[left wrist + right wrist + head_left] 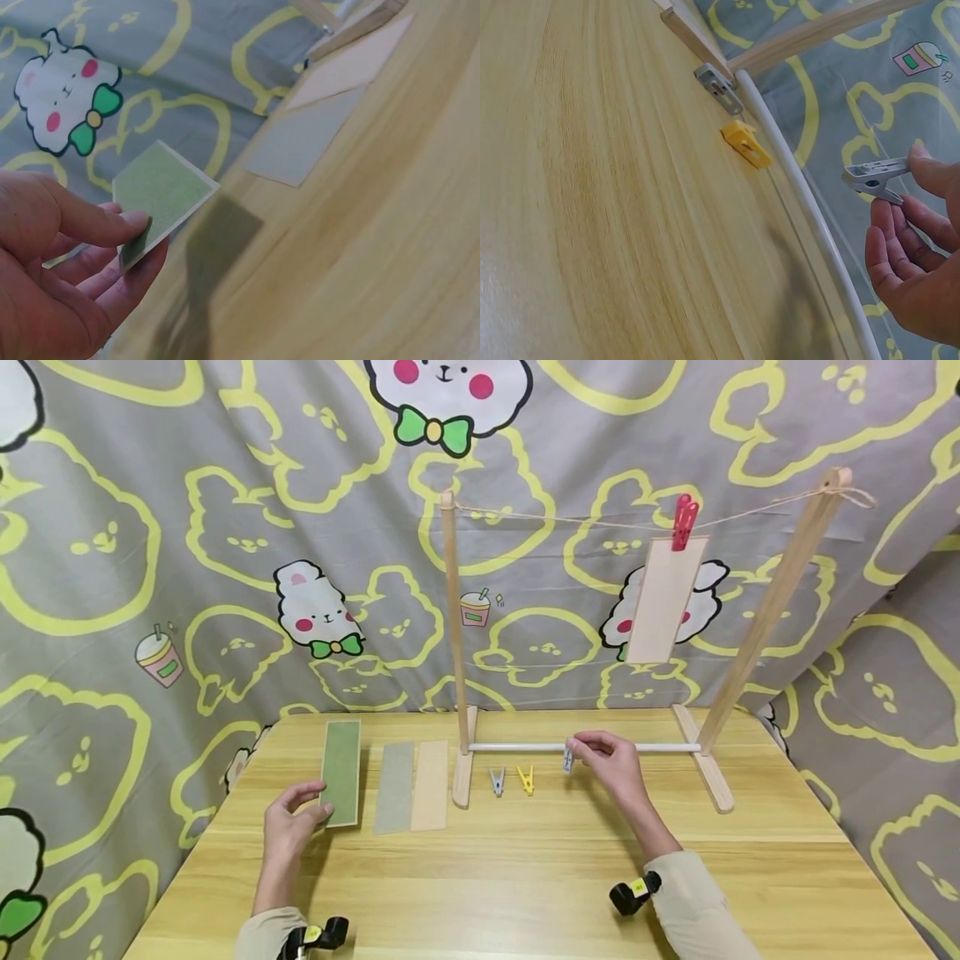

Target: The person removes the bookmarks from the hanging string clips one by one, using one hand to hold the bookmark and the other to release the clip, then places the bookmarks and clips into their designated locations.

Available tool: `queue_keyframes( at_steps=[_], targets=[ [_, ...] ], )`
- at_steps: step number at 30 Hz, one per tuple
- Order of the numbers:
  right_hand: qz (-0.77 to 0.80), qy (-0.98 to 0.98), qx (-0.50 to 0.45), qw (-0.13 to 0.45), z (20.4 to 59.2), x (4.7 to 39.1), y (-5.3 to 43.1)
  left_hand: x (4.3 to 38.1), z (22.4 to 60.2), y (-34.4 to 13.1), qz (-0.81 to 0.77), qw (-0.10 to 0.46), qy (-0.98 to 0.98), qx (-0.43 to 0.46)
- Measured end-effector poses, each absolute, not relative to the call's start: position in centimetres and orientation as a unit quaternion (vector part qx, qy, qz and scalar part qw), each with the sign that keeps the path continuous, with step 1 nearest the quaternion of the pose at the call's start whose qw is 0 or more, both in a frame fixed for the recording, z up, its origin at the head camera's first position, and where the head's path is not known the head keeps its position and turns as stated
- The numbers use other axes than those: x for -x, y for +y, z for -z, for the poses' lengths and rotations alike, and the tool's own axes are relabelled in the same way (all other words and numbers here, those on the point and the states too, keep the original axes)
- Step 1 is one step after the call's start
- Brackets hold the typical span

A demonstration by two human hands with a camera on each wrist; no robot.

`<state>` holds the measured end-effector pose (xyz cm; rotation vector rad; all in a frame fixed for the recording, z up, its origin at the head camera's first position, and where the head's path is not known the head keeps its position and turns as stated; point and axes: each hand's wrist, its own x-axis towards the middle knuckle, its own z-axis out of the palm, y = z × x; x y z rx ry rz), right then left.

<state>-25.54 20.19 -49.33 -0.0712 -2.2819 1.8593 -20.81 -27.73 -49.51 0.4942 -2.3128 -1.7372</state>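
Observation:
My left hand [288, 818] pinches a green rectangular card [342, 772] with a pale border by its lower left edge. In the left wrist view the card [161, 195] is lifted off the table, its shadow falling beside it. Between thumb and fingers, my right hand [611, 764] pinches a grey-blue clothespin [874, 178] above the table near the rack's white crossbar. A second grey-blue clothespin [497, 782] and a yellow clothespin [526, 780] lie on the table left of that hand. A red clothespin [683, 522] fixes a pale pink card [667, 602] to the string.
A grey card [394, 787] and a beige card [430, 785] lie side by side left of the rack. Two wooden posts [776, 610] on feet carry the string [555, 518], joined low down by a white bar [517, 747]. A patterned curtain [405, 677] hangs behind the table.

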Motion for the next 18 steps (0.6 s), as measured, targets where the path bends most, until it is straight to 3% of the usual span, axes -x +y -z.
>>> queue_keyframes(
  at_steps=[18],
  targets=[
    [-0.574, -0.814, 0.062, 0.06, 50.7, 26.5, 19.7, 21.0, 50.7, -28.0, 0.565, 0.08, -0.805, -0.161]
  ],
)
